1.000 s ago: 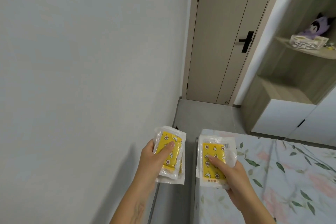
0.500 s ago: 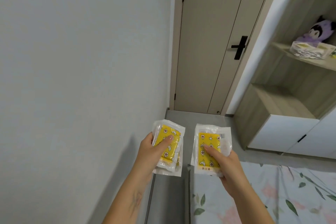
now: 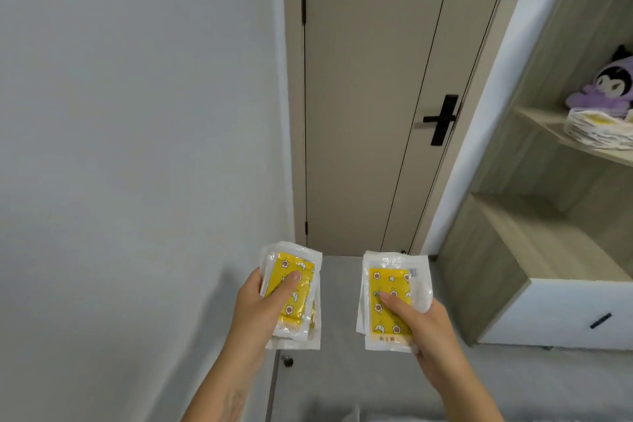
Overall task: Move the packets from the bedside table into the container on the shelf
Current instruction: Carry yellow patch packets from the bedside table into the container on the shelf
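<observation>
While both hands (image 3: 346, 315) grip yellow-printed clear plastic packets (image 3: 390, 301), carry them level toward the packet-filled clear container (image 3: 596, 130) at 2 o'clock.

A beige door (image 3: 363, 96) stands shut at the far end, its black handle (image 3: 442, 119) on the right. A purple plush toy (image 3: 606, 86) sits far right. Grey floor (image 3: 342, 370) runs beneath, a pale wall (image 3: 137, 113) on the left.

Packets (image 3: 292, 298): glossy clear plastic film over yellow printed inserts. Shelf (image 3: 548, 236): matt wood-grain laminate. Door (image 3: 359, 96): smooth matt beige panel; handle (image 3: 442, 119): matt black metal. Toy (image 3: 606, 86): purple plush cloth.
</observation>
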A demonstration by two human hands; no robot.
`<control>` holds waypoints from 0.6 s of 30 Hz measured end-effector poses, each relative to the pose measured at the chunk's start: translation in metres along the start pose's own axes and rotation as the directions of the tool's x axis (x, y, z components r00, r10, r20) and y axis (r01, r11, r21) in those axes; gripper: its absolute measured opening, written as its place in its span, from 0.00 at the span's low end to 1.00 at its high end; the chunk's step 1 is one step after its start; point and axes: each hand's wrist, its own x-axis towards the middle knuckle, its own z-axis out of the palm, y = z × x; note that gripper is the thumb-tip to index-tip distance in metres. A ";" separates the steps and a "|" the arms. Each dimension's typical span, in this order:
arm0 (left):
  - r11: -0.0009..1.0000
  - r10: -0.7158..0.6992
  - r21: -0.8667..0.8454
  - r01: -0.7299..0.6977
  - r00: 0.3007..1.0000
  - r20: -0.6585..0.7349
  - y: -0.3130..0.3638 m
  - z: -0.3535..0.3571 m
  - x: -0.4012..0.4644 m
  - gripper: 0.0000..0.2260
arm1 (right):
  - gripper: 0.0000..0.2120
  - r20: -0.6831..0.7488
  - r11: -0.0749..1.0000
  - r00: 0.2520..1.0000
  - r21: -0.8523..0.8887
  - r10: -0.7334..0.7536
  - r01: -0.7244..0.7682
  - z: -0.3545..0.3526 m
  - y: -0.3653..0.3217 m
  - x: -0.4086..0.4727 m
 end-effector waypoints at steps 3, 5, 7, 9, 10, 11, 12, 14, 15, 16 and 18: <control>1.000 0.005 0.009 -0.006 0.998 0.062 0.032 0.046 0.062 0.09 | 0.10 -0.045 0.999 0.998 0.030 -0.032 0.034 -0.002 -0.037 0.064; 1.000 0.006 0.022 -0.009 0.995 0.095 0.053 0.072 0.099 0.09 | 0.10 -0.075 0.998 0.996 0.036 -0.040 0.043 -0.007 -0.062 0.101; 1.000 0.004 0.028 -0.008 0.991 0.134 0.072 0.095 0.133 0.09 | 0.10 -0.103 0.998 0.993 0.026 -0.059 0.062 -0.011 -0.085 0.133; 0.999 0.005 0.034 -0.011 0.985 0.170 0.086 0.115 0.166 0.08 | 0.10 -0.129 0.997 0.989 0.025 -0.070 0.074 -0.017 -0.102 0.164; 0.999 0.008 0.034 -0.015 0.982 0.187 0.092 0.126 0.183 0.08 | 0.09 -0.146 0.996 0.986 0.028 -0.078 0.083 -0.021 -0.110 0.180; 0.999 0.010 0.035 -0.017 0.979 0.204 0.098 0.138 0.201 0.08 | 0.09 -0.161 0.995 0.983 0.033 -0.088 0.094 -0.024 -0.118 0.194; 0.999 0.010 0.038 -0.019 0.974 0.224 0.103 0.150 0.218 0.08 | 0.09 -0.177 0.994 0.980 0.042 -0.095 0.104 -0.027 -0.124 0.209; 0.999 0.009 0.047 -0.023 0.961 0.275 0.110 0.179 0.253 0.09 | 0.09 -0.224 0.991 0.969 0.060 -0.100 0.116 -0.035 -0.133 0.240; 0.998 0.007 0.055 -0.025 0.952 0.307 0.112 0.194 0.269 0.09 | 0.10 -0.254 0.991 0.962 0.060 -0.100 0.119 -0.039 -0.137 0.254; 0.997 0.003 0.066 -0.027 0.940 0.341 0.114 0.211 0.284 0.09 | 0.11 -0.286 0.991 0.953 0.059 -0.099 0.121 -0.044 -0.142 0.268; 0.997 0.001 0.071 -0.035 0.906 0.424 0.120 0.247 0.311 0.09 | 0.11 -0.341 0.987 0.934 0.083 -0.105 0.141 -0.055 -0.154 0.293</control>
